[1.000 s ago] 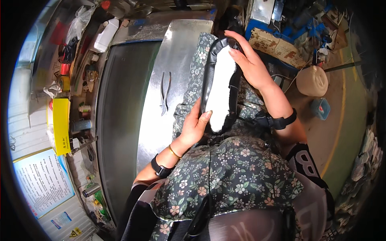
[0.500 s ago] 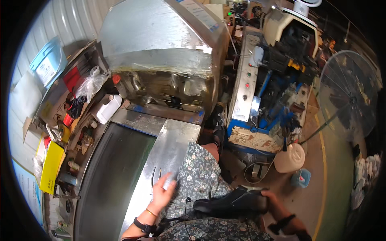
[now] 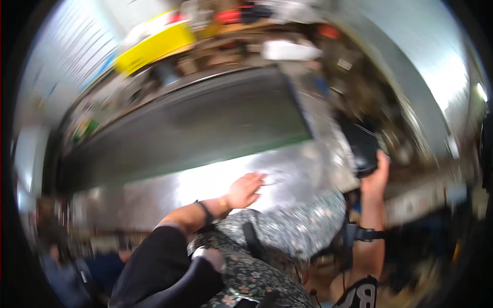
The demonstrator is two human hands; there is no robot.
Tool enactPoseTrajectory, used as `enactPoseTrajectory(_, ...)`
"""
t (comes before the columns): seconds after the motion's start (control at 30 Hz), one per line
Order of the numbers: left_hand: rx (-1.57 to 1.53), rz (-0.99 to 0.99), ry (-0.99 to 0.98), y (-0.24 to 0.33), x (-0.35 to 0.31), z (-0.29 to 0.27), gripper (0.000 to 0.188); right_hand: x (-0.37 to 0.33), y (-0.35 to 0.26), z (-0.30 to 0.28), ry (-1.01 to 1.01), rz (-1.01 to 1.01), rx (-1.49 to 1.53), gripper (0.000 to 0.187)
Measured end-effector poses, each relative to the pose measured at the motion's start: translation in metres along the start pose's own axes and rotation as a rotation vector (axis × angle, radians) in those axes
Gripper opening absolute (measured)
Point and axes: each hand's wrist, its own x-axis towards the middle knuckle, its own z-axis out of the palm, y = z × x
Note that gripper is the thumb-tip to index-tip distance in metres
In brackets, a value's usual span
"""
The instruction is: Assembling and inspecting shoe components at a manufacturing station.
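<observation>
shiny sheet metal (image 3: 205, 179) lies under the left hand (image 3: 245, 190), fingers spread flat and grasping nothing, beside floral fabric (image 3: 303, 226). raised at the right, the right hand (image 3: 377, 172) grips a black shoe (image 3: 362, 143); the view is heavily blurred.

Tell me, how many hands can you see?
2. The left hand lies on the shiny metal sheet. The right hand is raised, holding a dark shoe. The blur could hide others.
</observation>
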Motion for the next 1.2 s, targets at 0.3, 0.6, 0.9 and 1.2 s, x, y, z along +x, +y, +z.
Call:
enactPoseTrajectory(0.3,0.088,-0.074,0.066,-0.002,-0.013,0.001,0.048,0.248,0.113,-0.012,0.125,-0.367,-1.269,0.083)
enactPoseTrajectory(0.6,0.124,-0.033,0.113,-0.002,-0.002,0.012,0.049,0.073,0.131,-0.025,-0.921,-0.275,-1.631,0.045)
enactPoseTrajectory(0.9,0.083,-0.009,0.071,-0.006,0.006,0.02,0.051,-0.004,0.055,-0.134,-0.606,0.2,-1.309,0.024)
enactPoseTrajectory(1.2,0.076,0.022,0.163,0.006,-0.039,-0.004,0.054,-0.033,0.063,-0.178,-0.476,0.036,-1.352,0.028)
